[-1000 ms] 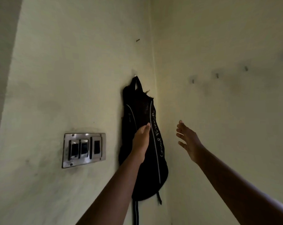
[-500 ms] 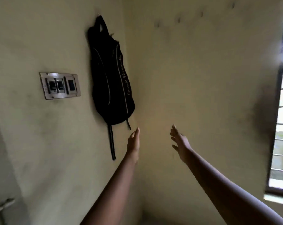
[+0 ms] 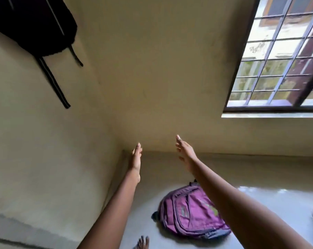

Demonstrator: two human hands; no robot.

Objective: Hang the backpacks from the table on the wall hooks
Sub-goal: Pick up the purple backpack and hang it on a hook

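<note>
Yellow walls [image 3: 152, 69], barred window [image 3: 277, 60], glossy floor [image 3: 277, 198]

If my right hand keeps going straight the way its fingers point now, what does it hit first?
Probably the bare yellowish wall ahead. The right hand is open and empty, fingers aimed forward and up at it, with nothing in between. The purple backpack lies below that line. Depth is hard to judge.

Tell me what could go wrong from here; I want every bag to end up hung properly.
1. The purple backpack lies flat with its top loop partly hidden under the right arm, so a hurried grab may catch fabric instead of the loop.
2. Both the left hand and right hand are empty and raised, well above it, while a bare foot stands close by; stepping forward could snag a strap.
3. The black backpack already hangs with long straps dangling, which a passing arm might tug.
</note>
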